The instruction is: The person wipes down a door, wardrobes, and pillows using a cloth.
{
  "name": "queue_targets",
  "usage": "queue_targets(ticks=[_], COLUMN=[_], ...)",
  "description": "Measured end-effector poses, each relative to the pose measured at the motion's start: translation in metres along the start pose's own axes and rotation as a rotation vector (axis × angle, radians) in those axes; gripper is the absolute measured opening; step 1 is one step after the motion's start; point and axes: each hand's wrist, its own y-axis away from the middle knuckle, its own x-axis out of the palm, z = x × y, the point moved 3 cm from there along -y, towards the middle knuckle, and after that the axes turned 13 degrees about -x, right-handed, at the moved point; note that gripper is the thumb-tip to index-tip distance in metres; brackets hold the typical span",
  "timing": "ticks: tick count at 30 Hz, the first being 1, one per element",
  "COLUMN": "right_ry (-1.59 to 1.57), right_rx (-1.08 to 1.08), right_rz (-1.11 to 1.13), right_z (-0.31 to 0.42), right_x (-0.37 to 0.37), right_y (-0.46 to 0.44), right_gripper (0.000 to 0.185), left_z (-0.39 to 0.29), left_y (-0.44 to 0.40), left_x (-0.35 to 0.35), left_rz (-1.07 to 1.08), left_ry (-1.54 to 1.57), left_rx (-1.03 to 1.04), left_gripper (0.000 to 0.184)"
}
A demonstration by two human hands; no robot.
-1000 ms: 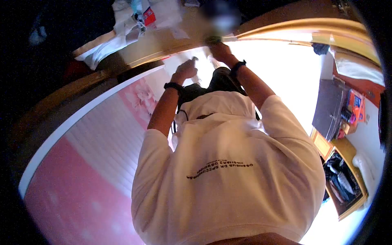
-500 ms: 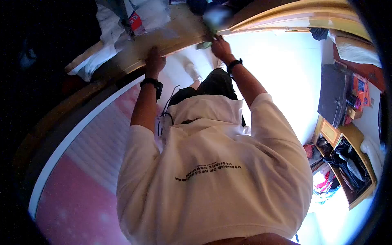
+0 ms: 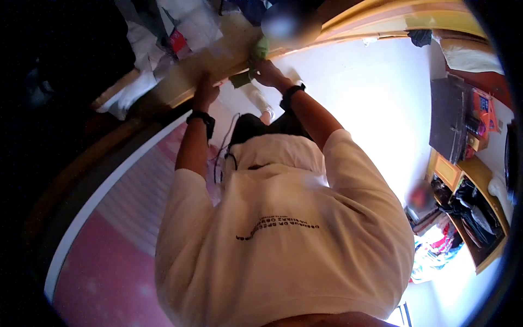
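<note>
While the right hand [image 3: 268,74] pinches a limp, soft-looking green item [image 3: 261,49] with bunched fingers, the left hand [image 3: 206,92] is at the edge of a wooden table [image 3: 229,57]; whether its fingers hold anything, I cannot tell. The green item bulges in a blurred, rounded clump just above the right-hand grip, against the table's edge. A darker, flat green flap [image 3: 239,80] shows just left of that grip, and whether it belongs to the same item is unclear. Smooth and tan, the tabletop spreads beyond both hands. Farther off, up and left of the grip, lie crumpled white material [image 3: 190,22] and a small bright red patch [image 3: 177,41]. Behind each hand a dark band circles the wrist, and nearer the body hangs a softly creased white shirt [image 3: 283,256].
</note>
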Motion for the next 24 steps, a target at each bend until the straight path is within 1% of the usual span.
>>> queue_targets(ticks=[1, 2, 3, 4, 5, 6, 7, 8, 9, 10, 12, 13, 15, 16, 17, 18, 19, 20, 21, 22, 24], right_ry=[-0.080, -0.032, -0.118, -0.077, -0.040, 0.056, 0.123, 0.216, 0.224, 0.231, 0.219, 0.152, 0.061, 0.015, 0.165, 0.015, -0.051, -0.052, -0.109, -0.170, -0.138], right_rx=[-0.054, 0.222, 0.178, 0.247, 0.217, 0.490, 0.585, 0.561, 0.616, 0.667, 0.603, 0.621, 0.616, 0.615, 0.317, 0.258, 0.292, 0.283, 0.377, 0.469, 0.558], right_rz=[-0.138, -0.034, -0.246, -0.179, -0.230, -0.140, -0.127, -0.068, -0.097, -0.126, -0.096, -0.110, -0.050, -0.019, -0.042, -0.105, -0.153, 0.050, -0.007, -0.064, -0.173], right_z=[-0.008, -0.020, -0.043, -0.039, -0.057, -0.088, -0.072, -0.083, -0.078, -0.070, -0.060, -0.057, -0.041, -0.032, -0.026, 0.001, 0.015, 0.019, 0.016, 0.012, -0.046], right_x=[-0.004, -0.008, -0.007, -0.040, -0.051, -0.047, -0.077, -0.080, -0.090, -0.095, -0.091, -0.078, -0.049, -0.034, -0.014, -0.028, -0.025, -0.026, -0.030, -0.029, -0.007], right_y=[0.005, 0.015, 0.024, 0.036, 0.053, 0.075, 0.087, 0.109, 0.121, 0.131, 0.132, 0.130, 0.101, 0.087, 0.071, 0.051, 0.040, 0.033, 0.031, 0.032, 0.053], right_gripper=[0.032, 0.038, 0.044, 0.045, 0.042, 0.032, 0.030, 0.036, 0.038, 0.041, 0.043, 0.044, 0.046, 0.047, 0.038, 0.028, 0.023, 0.026, 0.028, 0.030, 0.033], left_z=[0.012, 0.025, -0.005, -0.022, -0.012, -0.020, -0.036, -0.047, -0.032, -0.036, -0.043, -0.053, -0.073, -0.077, -0.073, -0.067, -0.060, -0.056, -0.053, -0.044, -0.029], left_y=[-0.008, -0.015, -0.003, 0.000, -0.005, -0.001, 0.005, 0.007, -0.003, -0.006, -0.001, 0.004, 0.005, 0.000, -0.002, -0.001, 0.001, -0.001, -0.006, -0.006, 0.002], left_x=[0.009, 0.019, -0.005, -0.015, -0.006, -0.013, -0.028, -0.037, -0.023, -0.024, -0.029, -0.033, -0.043, -0.042, -0.040, -0.037, -0.035, -0.033, -0.032, -0.027, -0.024], left_rz=[0.007, 0.013, 0.038, 0.058, 0.017, 0.026, 0.115, 0.201, 0.170, 0.165, -0.014, -0.010, 0.234, 0.230, 0.223, 0.220, 0.229, 0.260, 0.284, 0.284, 0.127], left_ry=[0.078, 0.156, 0.015, -0.117, -0.070, -0.067, -0.044, -0.024, -0.097, -0.095, -0.164, -0.160, -0.276, -0.278, -0.277, -0.279, -0.293, -0.295, -0.298, -0.315, -0.214], left_rx=[-0.016, -0.032, -0.086, -0.139, -0.157, -0.154, -0.186, -0.211, -0.133, -0.120, -0.044, -0.031, -0.239, -0.223, -0.188, -0.155, -0.143, -0.141, -0.134, -0.116, -0.048], left_gripper=[0.060, 0.061, 0.062, 0.062, 0.059, 0.059, 0.059, 0.058, 0.057, 0.057, 0.052, 0.052, 0.045, 0.045, 0.043, 0.042, 0.042, 0.046, 0.051, 0.051, 0.062])
